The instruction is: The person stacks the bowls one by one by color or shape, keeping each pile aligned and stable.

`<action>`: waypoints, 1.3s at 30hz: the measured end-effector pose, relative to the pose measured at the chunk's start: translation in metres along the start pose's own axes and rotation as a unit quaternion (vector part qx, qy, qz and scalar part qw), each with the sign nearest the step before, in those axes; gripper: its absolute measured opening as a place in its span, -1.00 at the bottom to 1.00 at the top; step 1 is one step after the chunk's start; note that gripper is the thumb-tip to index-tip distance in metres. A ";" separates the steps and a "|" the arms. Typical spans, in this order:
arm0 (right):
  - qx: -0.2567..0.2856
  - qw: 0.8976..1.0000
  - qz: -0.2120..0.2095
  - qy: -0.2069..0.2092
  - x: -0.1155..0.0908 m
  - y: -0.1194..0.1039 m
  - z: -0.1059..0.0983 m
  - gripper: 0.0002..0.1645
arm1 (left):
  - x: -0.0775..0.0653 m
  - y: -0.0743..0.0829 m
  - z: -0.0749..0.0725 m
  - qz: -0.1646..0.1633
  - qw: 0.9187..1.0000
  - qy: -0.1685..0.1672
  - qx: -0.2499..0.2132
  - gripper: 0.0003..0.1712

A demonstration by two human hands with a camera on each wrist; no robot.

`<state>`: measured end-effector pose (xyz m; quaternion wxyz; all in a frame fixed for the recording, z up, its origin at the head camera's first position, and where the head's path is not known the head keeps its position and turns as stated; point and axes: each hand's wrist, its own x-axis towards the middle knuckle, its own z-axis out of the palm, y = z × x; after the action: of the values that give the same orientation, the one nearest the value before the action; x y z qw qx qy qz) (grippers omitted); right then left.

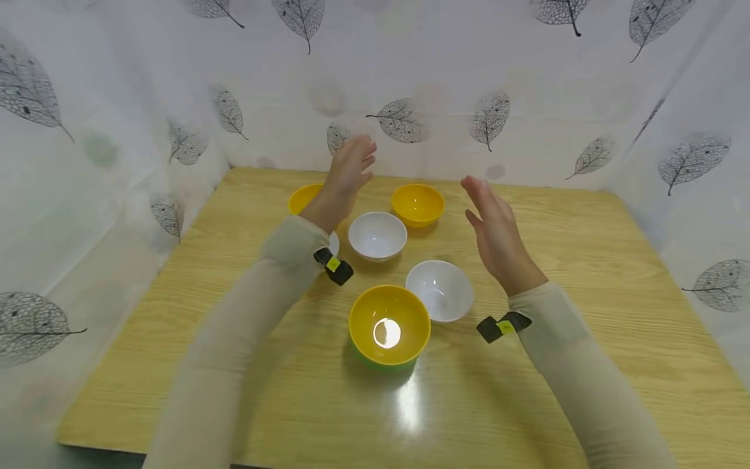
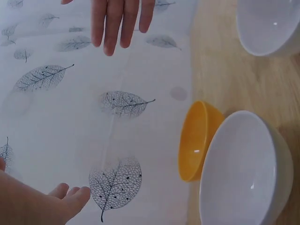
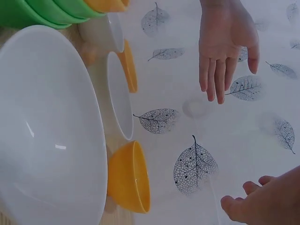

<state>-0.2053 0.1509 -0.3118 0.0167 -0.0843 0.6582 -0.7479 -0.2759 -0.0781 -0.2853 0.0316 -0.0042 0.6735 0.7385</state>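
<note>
My left hand [image 1: 349, 170] is raised over the back left of the bowls, fingers extended, holding nothing. Opposite it, my right hand [image 1: 498, 234] is held up to the right of the bowls, also with nothing in it. The palms face each other, well apart. Between and below them stand a white bowl [image 1: 377, 236], a yellow bowl [image 1: 417, 204] behind it and another white bowl [image 1: 439, 290] nearer me. My left forearm partly hides a second yellow bowl [image 1: 301, 197] and a third white bowl [image 1: 334, 243].
Nearest me on the wooden table [image 1: 597, 365] stands a stack topped by a yellow bowl [image 1: 381, 312], with green bowls [image 3: 56, 11] nested under it. Leaf-printed curtain [image 1: 433, 65] hangs behind the table and along both sides.
</note>
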 end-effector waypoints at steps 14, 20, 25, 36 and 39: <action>0.036 0.994 0.100 -0.017 0.026 0.012 -0.023 -0.04 | 0.032 -0.026 0.029 -0.140 0.977 0.005 -0.163 -0.27; 0.040 0.987 0.153 -0.021 0.033 0.023 -0.033 0.00 | 0.038 -0.038 0.033 -0.182 0.963 0.015 -0.200 -0.24; 0.069 0.978 0.196 -0.013 0.040 0.032 -0.032 0.02 | 0.042 -0.044 0.029 -0.197 0.954 0.031 -0.224 -0.23; 0.147 0.959 0.242 -0.006 0.055 0.043 -0.022 0.00 | 0.049 -0.052 0.021 -0.196 0.942 0.039 -0.269 -0.21; 0.163 0.953 0.256 0.001 0.058 0.048 -0.019 0.00 | 0.051 -0.055 0.020 -0.194 0.949 0.032 -0.246 -0.19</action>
<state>-0.2698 0.1551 -0.3558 0.2203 0.0912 0.5268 -0.8159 -0.3228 -0.0510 -0.3405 0.1505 -0.1657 0.4581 0.8603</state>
